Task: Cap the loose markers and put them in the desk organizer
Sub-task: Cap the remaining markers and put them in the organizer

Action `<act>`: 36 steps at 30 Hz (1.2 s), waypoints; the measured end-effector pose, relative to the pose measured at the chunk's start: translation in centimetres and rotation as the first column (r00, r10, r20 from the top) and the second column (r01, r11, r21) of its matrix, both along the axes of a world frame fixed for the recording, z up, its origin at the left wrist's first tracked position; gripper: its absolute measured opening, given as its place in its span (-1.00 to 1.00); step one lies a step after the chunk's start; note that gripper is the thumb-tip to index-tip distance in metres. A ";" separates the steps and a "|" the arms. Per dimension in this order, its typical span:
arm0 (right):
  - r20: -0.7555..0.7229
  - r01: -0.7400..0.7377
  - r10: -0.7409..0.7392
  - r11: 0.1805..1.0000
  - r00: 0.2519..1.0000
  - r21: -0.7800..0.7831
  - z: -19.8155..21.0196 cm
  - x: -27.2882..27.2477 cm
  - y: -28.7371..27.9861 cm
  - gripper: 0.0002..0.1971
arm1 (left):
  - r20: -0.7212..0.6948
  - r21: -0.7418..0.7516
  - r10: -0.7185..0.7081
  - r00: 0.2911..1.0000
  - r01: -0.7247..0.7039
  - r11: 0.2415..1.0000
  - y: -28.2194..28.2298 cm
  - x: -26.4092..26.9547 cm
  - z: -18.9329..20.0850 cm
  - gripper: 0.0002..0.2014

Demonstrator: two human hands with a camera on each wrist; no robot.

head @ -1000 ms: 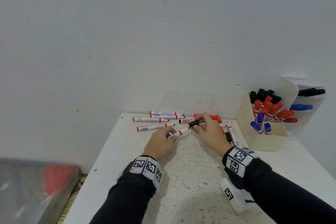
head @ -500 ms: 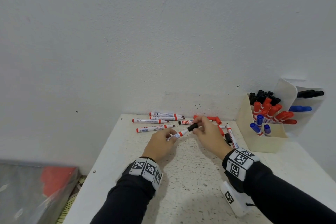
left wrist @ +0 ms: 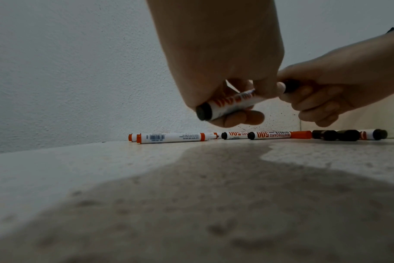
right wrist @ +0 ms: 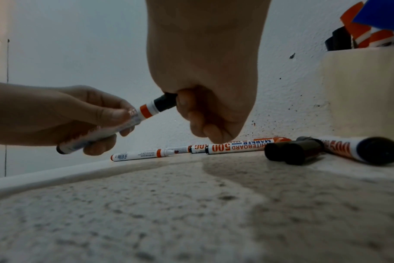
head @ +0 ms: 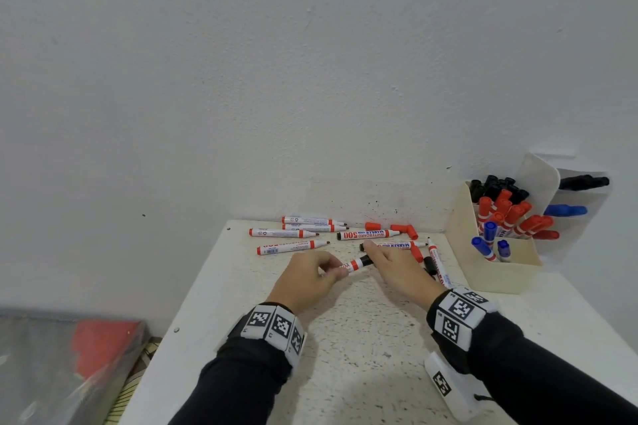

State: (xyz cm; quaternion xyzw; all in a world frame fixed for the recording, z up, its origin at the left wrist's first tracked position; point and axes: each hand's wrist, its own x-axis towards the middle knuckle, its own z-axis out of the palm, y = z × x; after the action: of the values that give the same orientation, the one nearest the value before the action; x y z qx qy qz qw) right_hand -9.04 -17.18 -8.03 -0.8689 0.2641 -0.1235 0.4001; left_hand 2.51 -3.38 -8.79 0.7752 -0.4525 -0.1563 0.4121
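marker held above the table, between both hands. left hand curled round its barrel; right hand pinching the black cap seated on its tip. more markers loose by the wall, loose caps among them. organizer at right, holding capped markers.

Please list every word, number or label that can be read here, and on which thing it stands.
"WHITEBOARD MARKER 500": white black-ended marker lying on the table, upside down in the head view.
"500": white marker beside the black caps.
Marker held in both hands: red print, blurred.
Wristband squares: codes, no words.
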 end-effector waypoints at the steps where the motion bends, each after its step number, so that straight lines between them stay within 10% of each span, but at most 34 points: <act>1: -0.014 -0.020 0.021 0.999 1.000 0.036 -0.3 -0.1 0.1 -0.53 | 0.086 0.048 -0.012 0.996 0.008 0.999 0.0 0.1 -0.1 -0.85; 7: 0.087 -0.134 0.118 0.967 0.989 0.216 -1.3 0.7 0.1 -0.75 | 0.092 0.119 -0.054 0.994 0.043 0.992 0.0 0.3 0.0 -0.71; 19: 0.142 -0.212 0.197 0.972 0.970 0.097 -0.7 0.5 0.7 -0.81 | -0.162 0.103 -0.038 0.986 0.055 0.993 -0.1 0.2 0.0 -0.69; 28: 0.230 -0.139 0.080 0.958 0.970 0.251 -0.1 0.4 1.1 -0.93 | 0.149 -0.010 0.271 0.951 -0.272 0.962 0.0 0.6 -0.1 -0.61; 36: 0.341 -0.003 -0.068 0.979 0.938 0.204 1.0 -0.3 0.2 -0.90 | 0.414 0.556 0.136 0.900 -0.368 0.745 0.3 2.9 -0.3 -0.44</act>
State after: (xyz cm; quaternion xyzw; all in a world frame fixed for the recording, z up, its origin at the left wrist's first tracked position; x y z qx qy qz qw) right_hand -9.34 -16.96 -6.98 -0.7840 0.2152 -0.2536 0.5241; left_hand 5.43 -3.06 -9.07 0.9367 -0.3297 -0.0991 0.0645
